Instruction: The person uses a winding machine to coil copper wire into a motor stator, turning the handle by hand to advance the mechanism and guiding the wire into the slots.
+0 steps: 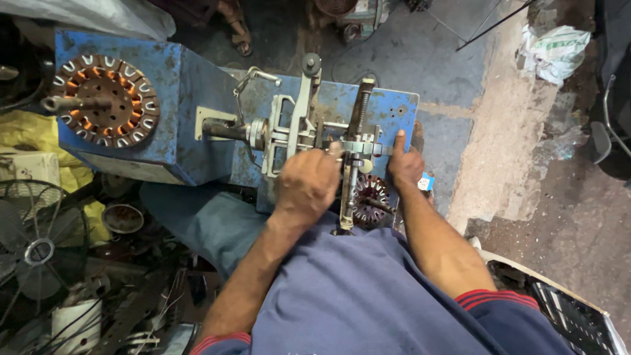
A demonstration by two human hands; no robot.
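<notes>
My left hand (305,184) is closed in a loose fist over the grey metal winding former (289,135) of the coil winding machine (315,125); the fingers curl down out of view, so I judge it a grasp on the frame's lower edge but cannot see the contact itself. My right hand (406,164) is mostly closed, the forefinger stretched straight up and pressing beside the small clamp bracket (365,148) where the threaded rod (358,112) crosses the horizontal shaft (227,129). Whether that hand's grip holds anything beneath, I cannot tell.

Just below the bracket, between my two wrists, a bare stator core (369,199) lies against the blue base plate (394,105), its slots empty. To do this adjustment well, I judge the left hand should steady the former so it cannot turn, while the right forefinger keeps the bracket square to the rod; any tilt there would throw the setting off.

Further out, the shaft runs left into the blue housing (174,98), whose face carries a wound stator (105,98) with copper showing in its slots. A pedestal fan guard (39,243) and loose parts lie on the floor at the left, and a crumpled plastic bag (555,49) sits far right.
</notes>
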